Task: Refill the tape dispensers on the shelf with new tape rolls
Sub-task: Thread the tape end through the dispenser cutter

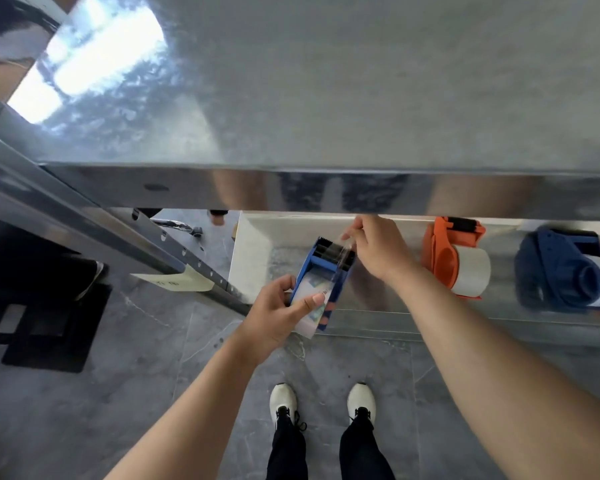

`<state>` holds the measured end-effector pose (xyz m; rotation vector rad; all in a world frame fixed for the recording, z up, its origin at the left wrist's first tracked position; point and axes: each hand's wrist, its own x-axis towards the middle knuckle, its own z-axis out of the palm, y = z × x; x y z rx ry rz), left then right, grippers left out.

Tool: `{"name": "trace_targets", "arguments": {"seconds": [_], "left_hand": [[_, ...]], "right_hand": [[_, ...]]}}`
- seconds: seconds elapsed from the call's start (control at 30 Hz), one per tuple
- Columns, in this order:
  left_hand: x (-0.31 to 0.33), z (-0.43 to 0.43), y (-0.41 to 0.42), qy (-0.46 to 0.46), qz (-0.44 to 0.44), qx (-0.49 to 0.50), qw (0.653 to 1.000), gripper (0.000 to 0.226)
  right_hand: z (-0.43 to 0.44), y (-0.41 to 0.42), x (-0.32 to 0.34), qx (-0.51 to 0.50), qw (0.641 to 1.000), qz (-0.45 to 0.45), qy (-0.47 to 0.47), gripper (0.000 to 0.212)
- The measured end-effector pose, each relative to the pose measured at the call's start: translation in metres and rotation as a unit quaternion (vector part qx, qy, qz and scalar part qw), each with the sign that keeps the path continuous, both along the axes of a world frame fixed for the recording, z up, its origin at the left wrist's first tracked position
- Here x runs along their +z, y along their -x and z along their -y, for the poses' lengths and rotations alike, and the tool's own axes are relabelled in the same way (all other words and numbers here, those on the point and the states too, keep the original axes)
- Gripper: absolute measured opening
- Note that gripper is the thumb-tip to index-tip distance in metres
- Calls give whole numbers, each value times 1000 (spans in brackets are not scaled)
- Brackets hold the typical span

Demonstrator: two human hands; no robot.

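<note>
Right of the grip, on the shelf (pixel 371 299), orange dispenser (pixel 442 254) and navy dispenser (pixel 548 271) already carry rolls. Left hand (pixel 274 315) grips blue dispenser (pixel 326 268), roll (pixel 309 288) seated; right hand (pixel 378 252) pinches tape end (pixel 344 249) by the blade. Threading and shelving seem left.

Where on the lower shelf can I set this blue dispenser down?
Bare lower shelf: between the white end wall and the blue dispenser in the left hand; and a strip between it and the orange dispenser, under the right hand pinching tape. Crowded farther right: the dark blue dispenser stands close beside it.
</note>
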<state>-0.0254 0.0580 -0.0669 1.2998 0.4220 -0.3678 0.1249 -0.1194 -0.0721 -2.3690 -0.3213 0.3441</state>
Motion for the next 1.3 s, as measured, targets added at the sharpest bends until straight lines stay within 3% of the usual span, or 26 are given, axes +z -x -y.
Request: {"name": "trace_targets", "arguments": {"seconds": [0.13,0.37,0.57,0.77,0.9,1.1,1.3], "left_hand": [[-4,-7,0,18,8,-33,999,51],[-5,-15,2,41,6,-63,997,50],[-6,0,1,-14,-8,20,1000,42],[-1,-3,-2,7,2,2,1000,43],[-4,-7,0,29,4,-18,999,47],[-9,-7,2,42,5,4,999,47],[-13,-10,-1,65,-8,36,997,42]], "right_hand": [[-9,-13,-3,-5,999,-29,-22,33],[-13,-20,-7,-55,991,-108,-56,21],[-13,-28,-1,-71,971,-212,-84,31],[-18,-31,-7,-137,949,-248,-137,23],[-18,-32,-6,-178,919,-305,-177,13],[-10,-27,-12,-211,831,-445,-257,11],[-12,-31,-23,-190,865,-375,-274,20]]}}
